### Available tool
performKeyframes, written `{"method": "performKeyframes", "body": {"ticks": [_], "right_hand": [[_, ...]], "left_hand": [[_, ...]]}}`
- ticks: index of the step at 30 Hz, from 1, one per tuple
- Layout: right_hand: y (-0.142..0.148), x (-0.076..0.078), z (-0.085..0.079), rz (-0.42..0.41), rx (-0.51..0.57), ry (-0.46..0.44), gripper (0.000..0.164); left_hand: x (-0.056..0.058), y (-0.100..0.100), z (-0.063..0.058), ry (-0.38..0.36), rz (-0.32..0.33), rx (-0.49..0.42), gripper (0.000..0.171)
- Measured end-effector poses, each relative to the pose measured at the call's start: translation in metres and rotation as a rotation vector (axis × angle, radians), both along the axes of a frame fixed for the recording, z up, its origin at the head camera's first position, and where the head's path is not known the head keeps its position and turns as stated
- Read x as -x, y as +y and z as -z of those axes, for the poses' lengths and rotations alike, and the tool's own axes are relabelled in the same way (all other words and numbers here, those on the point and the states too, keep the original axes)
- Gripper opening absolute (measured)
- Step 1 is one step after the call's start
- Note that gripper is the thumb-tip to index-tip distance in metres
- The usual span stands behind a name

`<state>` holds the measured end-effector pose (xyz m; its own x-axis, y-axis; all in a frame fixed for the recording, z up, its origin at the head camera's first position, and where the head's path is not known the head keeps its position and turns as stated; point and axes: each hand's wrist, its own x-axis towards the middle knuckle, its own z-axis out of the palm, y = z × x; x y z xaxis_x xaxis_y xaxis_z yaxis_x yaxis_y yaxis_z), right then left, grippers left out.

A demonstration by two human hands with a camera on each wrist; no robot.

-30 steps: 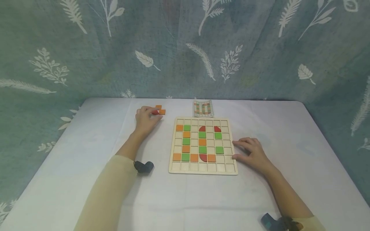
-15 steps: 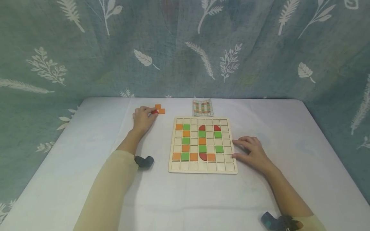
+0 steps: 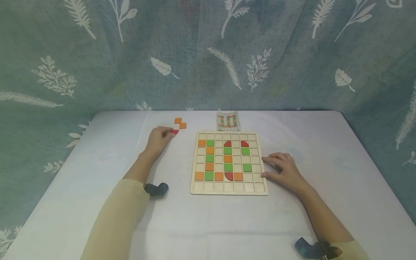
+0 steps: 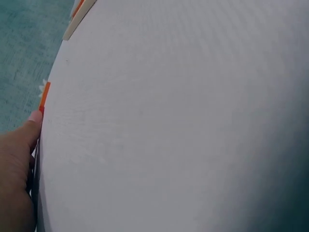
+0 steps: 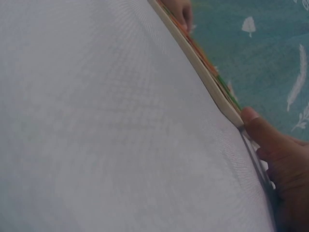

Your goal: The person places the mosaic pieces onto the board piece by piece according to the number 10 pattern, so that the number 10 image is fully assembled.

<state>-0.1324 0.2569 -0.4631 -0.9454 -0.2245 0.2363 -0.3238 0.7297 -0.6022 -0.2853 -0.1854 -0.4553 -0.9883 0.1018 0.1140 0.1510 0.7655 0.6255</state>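
In the head view my left hand (image 3: pixel 156 141) pinches a red rounded tile (image 3: pixel 175 132) between thumb and fingertips, on or just above the white table. Two orange square tiles (image 3: pixel 182 125) lie just beyond it, corner to corner. My right hand (image 3: pixel 284 172) touches the right edge of the wooden grid board (image 3: pixel 227 188) with thumb and fingertips. In the right wrist view, the thumb (image 5: pixel 263 130) rests against the board's corner. Green, orange and red tiles sit in several of the board's squares. The left wrist view catches only part of the left hand (image 4: pixel 17 159) at its edge.
Behind the board lies a small pattern card (image 3: pixel 228 121) with a coloured grid. A white cloth covers the table (image 3: pixel 208 224). A green-blue curtain (image 3: pixel 195 54) with white leaf prints hangs at the back and sides.
My left hand has drawn the red tile back towards me, away from the two orange tiles, which stay in place. The right hand keeps its place at the board's edge.
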Motion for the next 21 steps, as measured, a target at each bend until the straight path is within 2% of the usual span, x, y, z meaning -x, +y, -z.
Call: {"method": "performKeyframes", "body": {"ticks": [11, 15, 21], "right_hand": [[-0.001, -0.001, -0.004, 0.005, -0.023, -0.016, 0.054], [-0.002, -0.001, -0.005, 0.011, -0.025, -0.02, 0.054], [-0.003, -0.001, -0.004, 0.017, -0.031, -0.019, 0.056]], "left_hand": [[-0.023, 0.009, 0.004, -0.041, -0.074, -0.012, 0.037], [-0.03, 0.011, 0.005, -0.049, -0.062, -0.029, 0.037], [-0.042, 0.019, 0.0, -0.062, -0.028, -0.099, 0.039]]}}
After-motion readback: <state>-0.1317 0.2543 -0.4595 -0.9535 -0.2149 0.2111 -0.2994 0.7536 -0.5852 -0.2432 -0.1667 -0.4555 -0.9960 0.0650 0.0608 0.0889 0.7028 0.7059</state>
